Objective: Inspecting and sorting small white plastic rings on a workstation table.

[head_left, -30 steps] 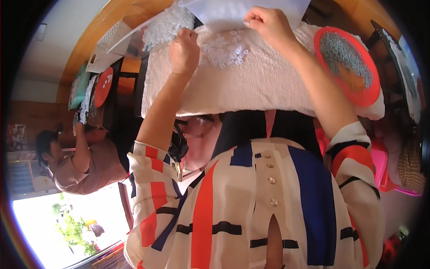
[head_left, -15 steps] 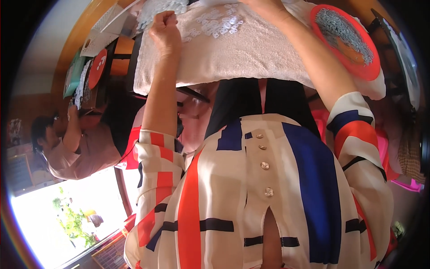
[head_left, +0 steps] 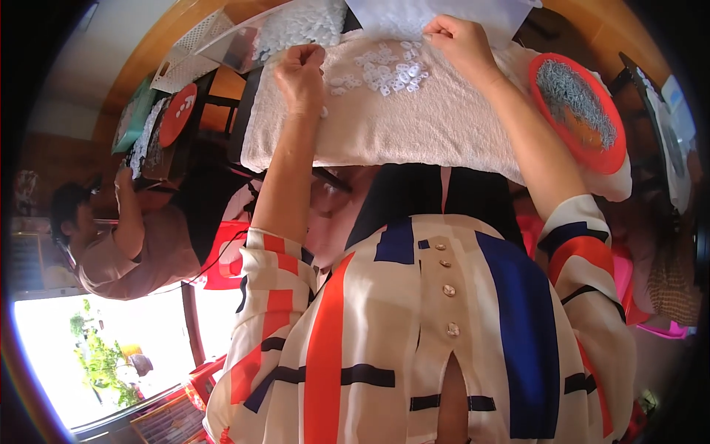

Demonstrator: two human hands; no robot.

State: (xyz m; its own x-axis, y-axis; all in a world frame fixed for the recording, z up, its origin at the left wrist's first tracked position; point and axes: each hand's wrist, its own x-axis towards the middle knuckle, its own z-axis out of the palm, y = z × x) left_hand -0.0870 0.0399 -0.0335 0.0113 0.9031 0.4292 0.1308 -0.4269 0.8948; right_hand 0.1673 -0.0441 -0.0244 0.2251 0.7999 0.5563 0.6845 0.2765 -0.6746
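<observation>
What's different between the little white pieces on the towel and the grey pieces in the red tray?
Colour and shape: the white pieces look flat and wide; the grey pieces look thin.
Support: the white pieces lie on the pale towel; the grey pieces sit in the red tray.
Place: the white pieces lie between the hands; the grey pieces are right of the right forearm.
Both are many small, loose pieces.
</observation>
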